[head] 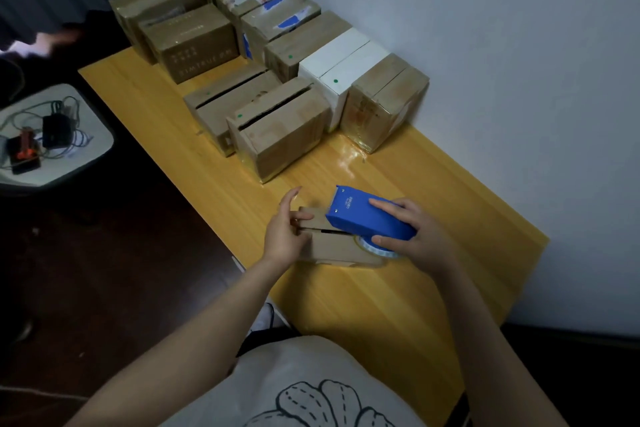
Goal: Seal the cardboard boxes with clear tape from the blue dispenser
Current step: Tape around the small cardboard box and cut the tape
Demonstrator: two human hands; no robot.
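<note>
Taping of the small box (pixel 332 250) at the table's (pixel 415 305) near end looks just begun: right hand (pixel 412 236) wraps round the blue dispenser (pixel 363 218), which sits on the box top over the flap seam, seen as a dark gap towards the left. Left hand (pixel 285 232) braces the box's left end, thumb on the flap, fingers fairly straight, not curled round it. Next move prob. needs the dispenser drawn along the seam w/ steady pressure while the left hand holds flaps shut & stops the box sliding.
</note>
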